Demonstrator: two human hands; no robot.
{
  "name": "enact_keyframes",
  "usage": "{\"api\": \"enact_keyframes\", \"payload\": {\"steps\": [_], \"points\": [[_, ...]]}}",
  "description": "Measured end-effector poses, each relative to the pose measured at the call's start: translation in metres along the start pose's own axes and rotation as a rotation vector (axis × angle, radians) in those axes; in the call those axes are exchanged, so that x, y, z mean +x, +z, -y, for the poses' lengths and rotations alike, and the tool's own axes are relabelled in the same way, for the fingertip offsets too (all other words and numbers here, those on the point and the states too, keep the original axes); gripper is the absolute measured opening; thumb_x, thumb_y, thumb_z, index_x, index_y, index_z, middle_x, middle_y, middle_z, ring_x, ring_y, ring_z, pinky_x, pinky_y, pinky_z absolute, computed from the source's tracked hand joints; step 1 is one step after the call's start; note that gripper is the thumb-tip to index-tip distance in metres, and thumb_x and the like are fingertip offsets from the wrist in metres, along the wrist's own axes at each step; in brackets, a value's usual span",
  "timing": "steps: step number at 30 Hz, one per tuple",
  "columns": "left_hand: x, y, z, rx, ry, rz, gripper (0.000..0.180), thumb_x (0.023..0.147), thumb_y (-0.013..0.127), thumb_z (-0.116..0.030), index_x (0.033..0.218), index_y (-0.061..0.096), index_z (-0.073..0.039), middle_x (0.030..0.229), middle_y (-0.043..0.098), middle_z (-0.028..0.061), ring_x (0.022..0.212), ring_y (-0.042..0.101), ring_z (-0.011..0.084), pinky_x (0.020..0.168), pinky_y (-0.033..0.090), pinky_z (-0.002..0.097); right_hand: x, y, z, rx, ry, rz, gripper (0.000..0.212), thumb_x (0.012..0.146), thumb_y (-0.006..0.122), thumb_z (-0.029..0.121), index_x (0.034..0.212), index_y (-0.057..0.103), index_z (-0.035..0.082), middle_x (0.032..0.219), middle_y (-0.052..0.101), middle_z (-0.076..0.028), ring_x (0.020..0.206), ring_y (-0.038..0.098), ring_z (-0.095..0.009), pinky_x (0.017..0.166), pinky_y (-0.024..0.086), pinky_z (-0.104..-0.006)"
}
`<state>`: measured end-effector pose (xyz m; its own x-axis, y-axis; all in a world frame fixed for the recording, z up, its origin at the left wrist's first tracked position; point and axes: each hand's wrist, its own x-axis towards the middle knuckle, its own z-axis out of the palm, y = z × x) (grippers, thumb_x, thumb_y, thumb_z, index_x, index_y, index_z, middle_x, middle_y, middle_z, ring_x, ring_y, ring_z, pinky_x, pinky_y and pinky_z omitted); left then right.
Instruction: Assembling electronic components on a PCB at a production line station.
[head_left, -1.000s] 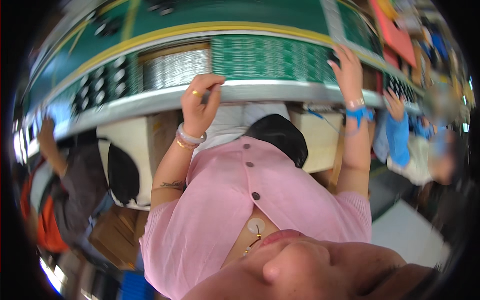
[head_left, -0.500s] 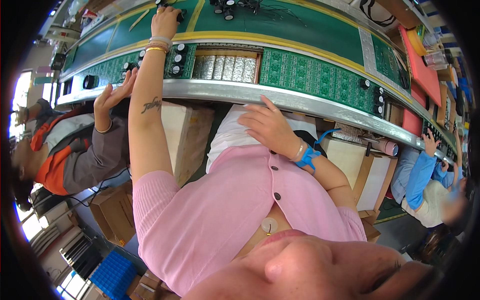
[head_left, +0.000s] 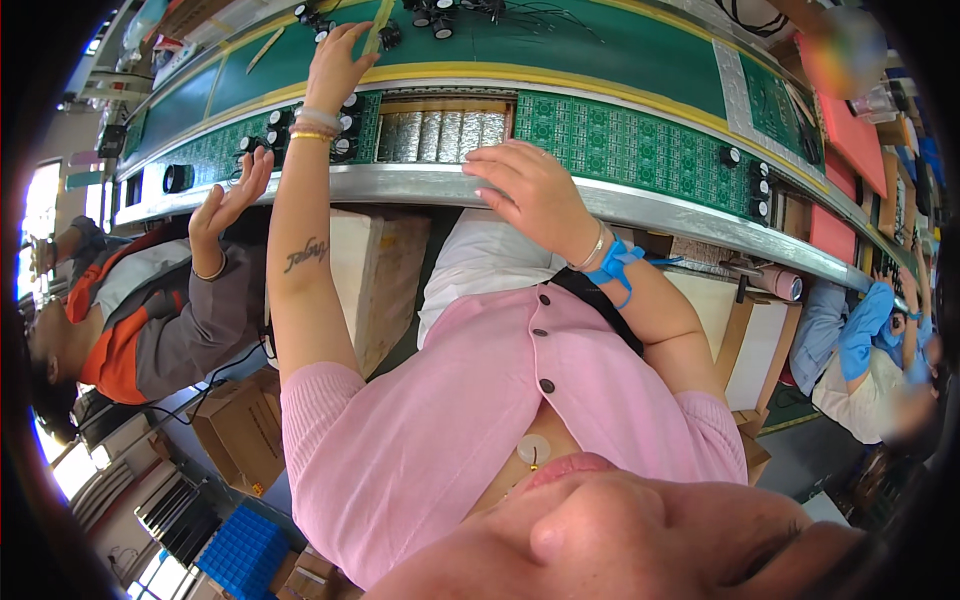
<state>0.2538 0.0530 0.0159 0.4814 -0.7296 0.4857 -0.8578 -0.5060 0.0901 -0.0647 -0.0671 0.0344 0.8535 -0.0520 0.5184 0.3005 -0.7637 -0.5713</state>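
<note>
My left hand (head_left: pixel 338 68) reaches over the green conveyor belt (head_left: pixel 560 50), its fingers spread. Near its fingertips lies a black part with a round white end (head_left: pixel 312 18); another black part (head_left: pixel 389 36) lies just right of the hand, by a yellow strip. I see nothing held in the hand. My right hand (head_left: pixel 525 190) hovers by the metal rail (head_left: pixel 400 183), fingers stretched out and holding nothing. Beyond it lies a sheet of green circuit boards (head_left: pixel 610 145). Black cylinders with white tops (head_left: pixel 347 125) stand on the board beside my left wrist.
Between the boards is a gap with silvery, foil-like lining (head_left: pixel 445 137). Black wired parts (head_left: pixel 445 18) lie farther along the belt. A co-worker's hand (head_left: pixel 232 195) is close to my left forearm. Other workers (head_left: pixel 855 365) sit at the right. Red-pink panels (head_left: pixel 840 115) stand at the far right.
My left hand has drawn back slightly, its fingers now spread and a black part lying clear beside it. My right hand has moved away from my body, up to the rail.
</note>
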Motion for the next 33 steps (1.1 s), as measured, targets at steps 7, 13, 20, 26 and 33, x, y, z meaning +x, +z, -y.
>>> {"api": "enact_keyframes", "payload": {"steps": [7,13,20,26,33], "points": [[0.013,0.017,-0.010,-0.344,-0.210,0.167,0.037,0.076,0.069,-0.026,0.111,0.063,-0.015,0.096,0.064,0.0102,0.086,0.063,0.0259,0.076,0.050,0.0331,-0.013,0.001,0.009,-0.012,0.066,0.018,0.030,0.073,0.066,0.007,0.103,0.062,0.007,0.109,0.060,-0.007,0.096,0.058,-0.027,0.088,0.046,-0.0387],[-0.039,-0.052,-0.105,-0.896,-0.221,0.284,0.038,0.084,0.060,-0.002,0.121,0.053,-0.003,0.114,0.059,0.0075,0.099,0.057,0.0127,0.080,0.047,0.0260,-0.048,-0.043,0.006,0.451,0.488,-0.215,0.030,0.080,0.064,0.006,0.109,0.061,0.004,0.101,0.064,-0.008,0.087,0.062,-0.018,0.075,0.051,-0.0288],[-0.141,-0.071,-0.174,-1.992,-0.611,0.705,0.049,0.082,0.065,-0.006,0.127,0.045,-0.002,0.118,0.051,0.0106,0.086,0.056,0.0164,0.072,0.049,0.0273,-0.189,-0.158,-0.055,0.098,0.528,-1.345,0.009,0.089,0.053,0.009,0.086,0.058,0.002,0.080,0.061,-0.006,0.067,0.057,-0.012,0.061,0.048,-0.0257],[-0.163,-0.048,-0.218,-2.254,-0.793,0.872,0.040,0.086,0.061,-0.012,0.122,0.046,-0.003,0.113,0.054,0.0088,0.085,0.057,0.0162,0.075,0.048,0.0277,-0.438,-0.223,-0.159,-0.858,1.220,-1.296,0.079,0.064,0.073,0.021,0.131,0.037,-0.001,0.120,0.052,-0.021,0.117,0.046,-0.033,0.100,0.034,-0.0439],[-0.177,-0.054,-0.230,-1.999,-0.890,0.775,0.034,0.087,0.057,-0.005,0.120,0.050,-0.003,0.107,0.058,0.0066,0.079,0.057,0.0129,0.073,0.047,0.0265,-0.426,-0.219,-0.201,-0.850,1.710,-1.159,0.099,0.054,0.079,0.043,0.134,0.033,0.006,0.131,0.045,-0.019,0.124,0.041,-0.032,0.107,0.021,-0.0524]]}}
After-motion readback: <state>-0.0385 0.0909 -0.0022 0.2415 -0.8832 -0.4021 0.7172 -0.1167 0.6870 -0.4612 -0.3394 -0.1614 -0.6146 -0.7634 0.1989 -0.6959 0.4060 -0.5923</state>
